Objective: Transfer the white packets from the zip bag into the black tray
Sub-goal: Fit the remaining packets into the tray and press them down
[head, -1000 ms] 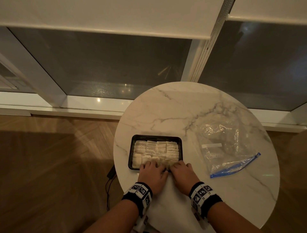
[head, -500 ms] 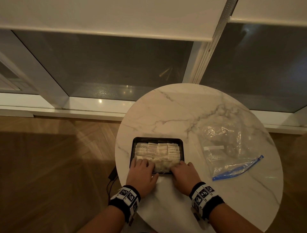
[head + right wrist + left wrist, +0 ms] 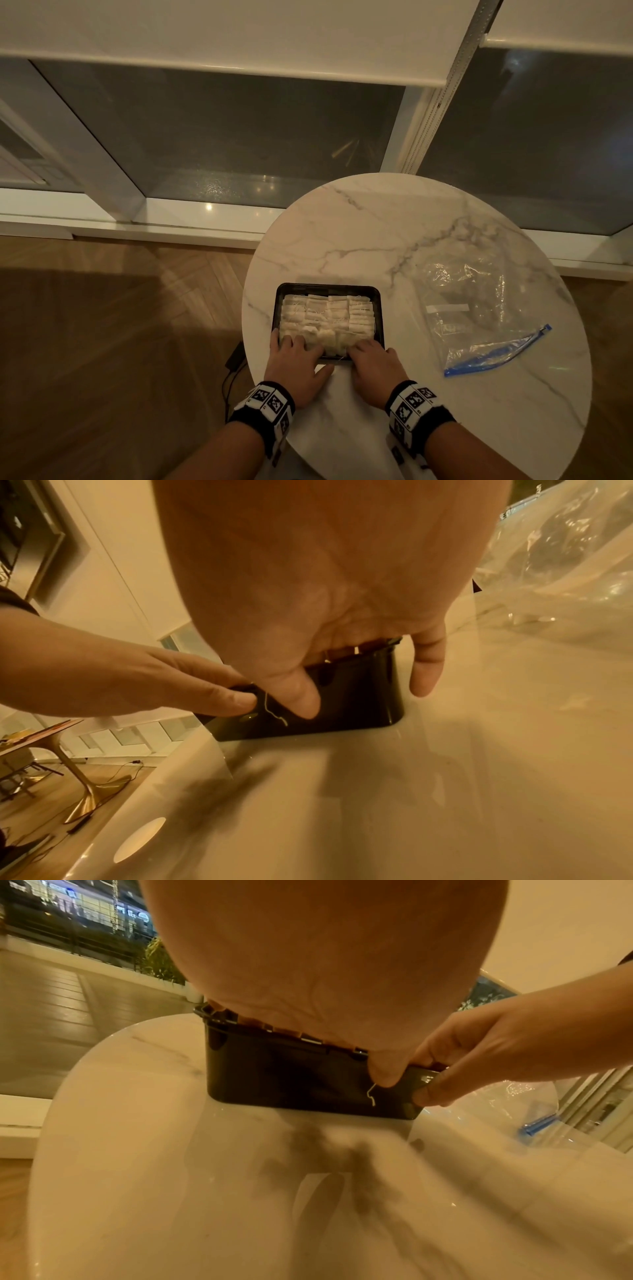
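The black tray point(image 3: 329, 286) sits at the near left of the round marble table point(image 3: 376, 222), packed with several white packets point(image 3: 325, 315). My left hand point(image 3: 298, 353) holds the tray's near left rim, fingers over the packets and thumb on the outer wall point(image 3: 291, 1080). My right hand point(image 3: 368, 353) grips the near right rim the same way, its little finger hanging outside the corner point(image 3: 424, 674). A white thread point(image 3: 371, 1096) dangles down the near wall. The clear zip bag point(image 3: 479, 308) with a blue zip lies flat to the right and looks empty.
The table's near edge is just behind my wrists. Below on the left are a wooden floor and a black cable point(image 3: 233, 370). Window glass and a white sill run behind the table. A gold-legged table point(image 3: 68, 750) stands further off in the room.
My left hand has slid left along the tray's near rim, from the middle to the left corner. The right hand stays at the near right rim.
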Tool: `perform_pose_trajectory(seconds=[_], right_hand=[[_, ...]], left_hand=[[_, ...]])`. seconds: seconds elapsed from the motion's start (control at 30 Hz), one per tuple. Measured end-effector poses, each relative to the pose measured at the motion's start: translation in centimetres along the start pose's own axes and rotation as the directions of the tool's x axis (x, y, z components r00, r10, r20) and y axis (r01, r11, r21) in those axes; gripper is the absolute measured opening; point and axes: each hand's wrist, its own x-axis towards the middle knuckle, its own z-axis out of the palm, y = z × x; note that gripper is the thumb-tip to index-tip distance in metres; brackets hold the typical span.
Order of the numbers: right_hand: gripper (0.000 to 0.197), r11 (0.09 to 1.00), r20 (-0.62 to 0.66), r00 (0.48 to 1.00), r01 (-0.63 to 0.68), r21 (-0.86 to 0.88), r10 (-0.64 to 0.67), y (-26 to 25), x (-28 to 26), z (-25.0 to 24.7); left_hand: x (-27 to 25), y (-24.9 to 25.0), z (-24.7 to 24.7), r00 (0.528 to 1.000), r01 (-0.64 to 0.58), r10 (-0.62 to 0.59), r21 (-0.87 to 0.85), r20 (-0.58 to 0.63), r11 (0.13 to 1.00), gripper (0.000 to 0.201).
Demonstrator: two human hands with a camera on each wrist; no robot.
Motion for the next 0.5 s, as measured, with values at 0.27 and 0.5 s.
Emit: perform_pose_trajectory(seconds=[0.27, 0.5], right_hand=[[0.040, 0.999, -0.020, 1.000, 0.006, 0.046, -0.005, 0.02, 0.14, 0.11], [0.037, 1.000, -0.035, 0.999, -0.012, 0.020, 0.013, 0.19, 0.16, 0.28]], left_hand=[[-0.05, 0.01, -0.37, 1.000, -0.013, 0.012, 0.012, 0.012, 1.000, 0.059], [0.04, 0.04, -0.55, 1.000, -0.031, 0.031, 0.036, -0.003, 0.999, 0.059]])
